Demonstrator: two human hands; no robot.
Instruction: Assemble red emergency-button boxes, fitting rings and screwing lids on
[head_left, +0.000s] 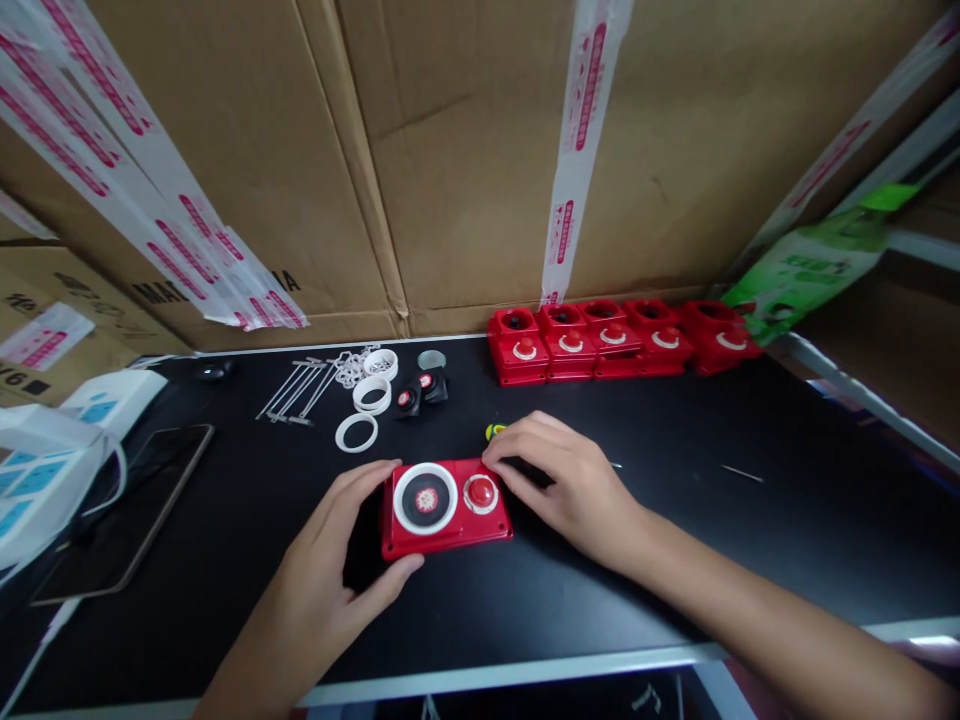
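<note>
In front of me is a red plastic housing (pixel 450 545) with a white ring (pixel 400 482) around a black round piece (pixel 411 512) on its left half. On its right half sits a red dome button (pixel 481 491) with a white collar. My left hand (pixel 322 560) grips the housing's left end, thumb at the near edge and fingers at the far edge. At the far right corner, my right hand (pixel 570 485) touches the housing with bent fingertips. Partly hidden behind that hand lies a tool with a yellow-green handle (pixel 495 431).
Several red housings (pixel 619 340) stand in a row at the back right, beside a green bottle (pixel 817 260). White rings (pixel 357 433), black round parts (pixel 409 400) and metal rods (pixel 296 390) lie back left. A phone (pixel 142 510) and power strip (pixel 45 470) are left; a thin metal piece (pixel 742 473) right.
</note>
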